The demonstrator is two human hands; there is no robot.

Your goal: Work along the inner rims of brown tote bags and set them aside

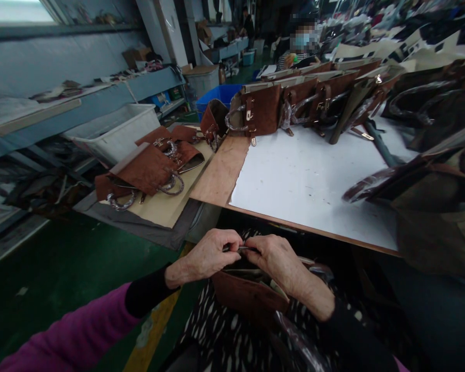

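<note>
A brown handbag (248, 294) rests on the lap, its opening facing up and its light lining partly showing. Just above that opening my left hand (211, 253) and my right hand (273, 258) meet, fingertips almost touching. Both are closed in a pinch on a thin dark strip (243, 248) with a greyish edge. Whether this strip belongs to the bag cannot be made out, as the fingers cover most of it. A plastic-wrapped handle (298, 341) hangs at the bag's lower right side.
Ahead stands a table with white paper (294, 170). Several brown handbags (261, 111) line its far side, and a dark olive bag (437, 222) stands at right. More brown bags (147, 168) lie on the left. Behind are a white bin (116, 129), a blue crate (219, 95) and a masked person (300, 46).
</note>
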